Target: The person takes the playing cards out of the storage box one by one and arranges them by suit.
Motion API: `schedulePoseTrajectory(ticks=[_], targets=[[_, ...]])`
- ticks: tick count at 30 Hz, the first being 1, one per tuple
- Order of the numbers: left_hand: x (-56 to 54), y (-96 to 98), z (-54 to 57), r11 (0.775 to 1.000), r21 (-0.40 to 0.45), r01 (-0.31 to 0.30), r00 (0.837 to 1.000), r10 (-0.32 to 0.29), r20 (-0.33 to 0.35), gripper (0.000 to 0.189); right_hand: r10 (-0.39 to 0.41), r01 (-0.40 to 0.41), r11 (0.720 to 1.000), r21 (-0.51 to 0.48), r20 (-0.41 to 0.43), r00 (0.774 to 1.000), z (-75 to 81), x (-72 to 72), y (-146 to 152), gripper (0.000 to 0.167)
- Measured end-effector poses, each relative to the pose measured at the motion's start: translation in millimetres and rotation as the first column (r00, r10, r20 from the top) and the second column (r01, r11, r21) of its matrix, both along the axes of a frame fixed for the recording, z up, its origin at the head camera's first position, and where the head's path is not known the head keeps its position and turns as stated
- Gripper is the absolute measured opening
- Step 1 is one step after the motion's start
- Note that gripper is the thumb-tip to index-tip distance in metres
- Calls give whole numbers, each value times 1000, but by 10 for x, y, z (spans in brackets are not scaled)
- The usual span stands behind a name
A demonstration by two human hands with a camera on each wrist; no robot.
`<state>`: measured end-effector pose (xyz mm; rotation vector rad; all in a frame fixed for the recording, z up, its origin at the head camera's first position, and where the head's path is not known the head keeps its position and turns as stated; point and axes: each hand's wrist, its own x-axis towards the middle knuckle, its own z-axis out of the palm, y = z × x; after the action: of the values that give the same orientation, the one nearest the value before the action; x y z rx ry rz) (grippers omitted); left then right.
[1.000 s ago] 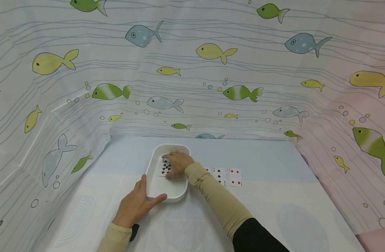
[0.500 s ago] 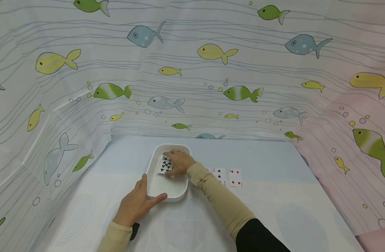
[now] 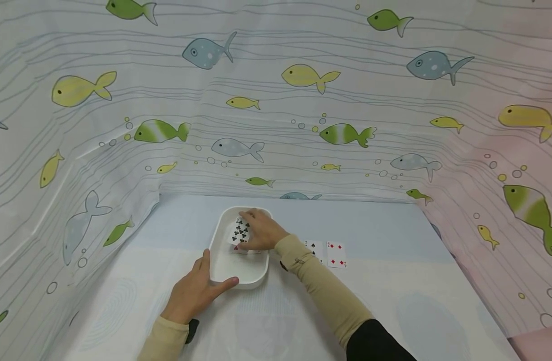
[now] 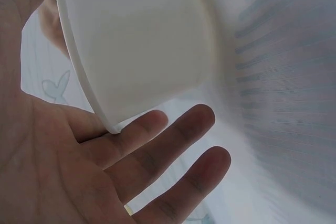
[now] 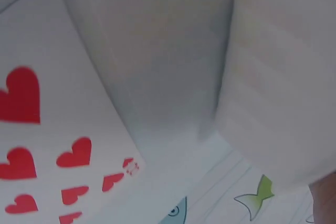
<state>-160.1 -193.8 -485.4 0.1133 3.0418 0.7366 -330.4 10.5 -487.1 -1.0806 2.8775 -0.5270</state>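
A shallow white plastic tray (image 3: 240, 275) with rounded corners stands on the table in the head view. My left hand (image 3: 192, 293) holds its near left corner, thumb on the front rim and index finger along the left side. In the left wrist view the fingers (image 4: 194, 124) reach along the tray wall (image 4: 142, 40). My right hand (image 3: 262, 231) is over the tray and pinches a playing card of clubs (image 3: 240, 231) by its ends, tilted. Under it shows the edge of a red-marked card (image 3: 237, 249). In the right wrist view a card of hearts (image 5: 47, 145) is visible.
Right of the tray lie a spades card (image 3: 315, 247), partly behind the right sleeve (image 3: 321, 281), and a diamonds card (image 3: 336, 254). Fish-printed cloth (image 3: 276, 120) walls in the table (image 3: 375, 230) at the back and sides.
My right hand has shifted slightly right and up with the clubs card, which is now tilted, uncovering a red-marked card below. The left hand and tray have stayed in place.
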Motion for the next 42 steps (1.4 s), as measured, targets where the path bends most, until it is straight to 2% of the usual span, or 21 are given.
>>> schedulePoseTrajectory(ticks=[6,12,20,25,31,42], targets=[[4,6,6,1000,-1,-6,1000,6,8,124,14,-15,1000,-21,-53,999,118,36,113,102],[5,11,4,1000,-5,-17,1000,18,21,126,-3,4,1000,7,-77,997,221,91,237,100],[13,15,-49,1000,-1,-28,999,28,18,125,0,0,1000,0,-109,994,171,200,468,100],[13,15,-37,1000,-3,-27,1000,27,12,126,-10,7,1000,-26,-118,993,128,234,650,98],[-1,17,-16,1000,-14,-24,1000,24,17,127,-19,11,997,-77,-116,993,172,247,873,95],[13,12,-14,1000,-9,-24,999,24,24,126,-24,14,998,-69,-145,989,244,318,1337,95]])
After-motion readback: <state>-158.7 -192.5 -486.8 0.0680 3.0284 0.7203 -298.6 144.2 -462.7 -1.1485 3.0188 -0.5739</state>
